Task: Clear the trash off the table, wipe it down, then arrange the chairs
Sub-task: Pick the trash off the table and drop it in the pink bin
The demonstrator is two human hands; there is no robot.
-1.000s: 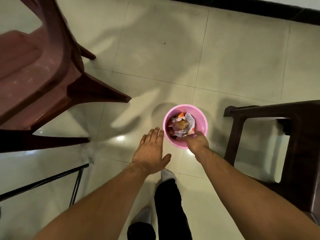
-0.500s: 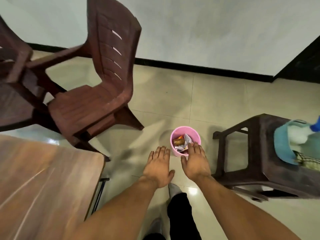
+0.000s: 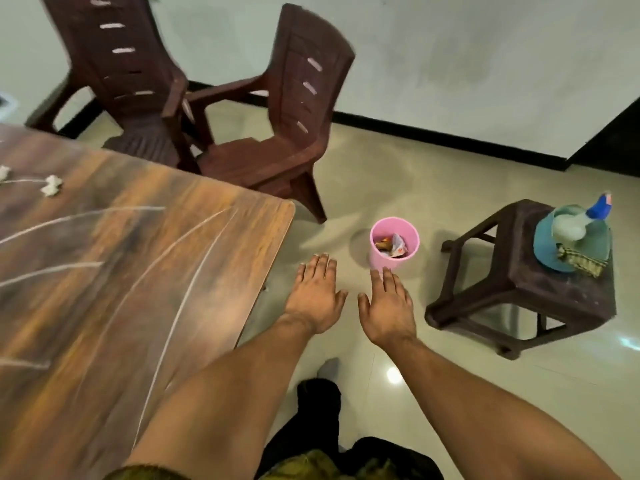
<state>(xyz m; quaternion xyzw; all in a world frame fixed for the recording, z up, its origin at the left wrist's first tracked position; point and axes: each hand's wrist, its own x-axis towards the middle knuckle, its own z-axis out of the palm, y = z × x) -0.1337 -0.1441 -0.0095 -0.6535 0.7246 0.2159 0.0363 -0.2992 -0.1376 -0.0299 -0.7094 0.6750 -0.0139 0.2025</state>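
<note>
The big brown wooden tabletop (image 3: 131, 271) fills the left side. Two small white crumpled bits of trash (image 3: 51, 186) lie on it near its far left edge, so in my view the trash step is not quite done.

Behind the tabletop stand two dark red plastic chairs (image 3: 277, 133), side by side, turned away from it. They will need to be pushed in at the end.

On the right is a low dark brown plastic stool (image 3: 519, 292). On it sit a blue bowl-like thing (image 3: 545, 249), a clear spray bottle with a blue top (image 3: 575, 221) and a folded green checked cloth (image 3: 581, 261). These look like the wiping things.

On the floor between the chairs and the stool is a small pink plastic bin (image 3: 394, 242) with wrappers inside.

The left hand (image 3: 317, 294) and the right hand (image 3: 388, 306) are both open and flat, holding nothing. They hang over the floor, just this side of the bin.

Next, I think the hands should go to the far left of the tabletop, pinch up the white bits and drop them in the bin. Then comes the cloth and spray.
</note>
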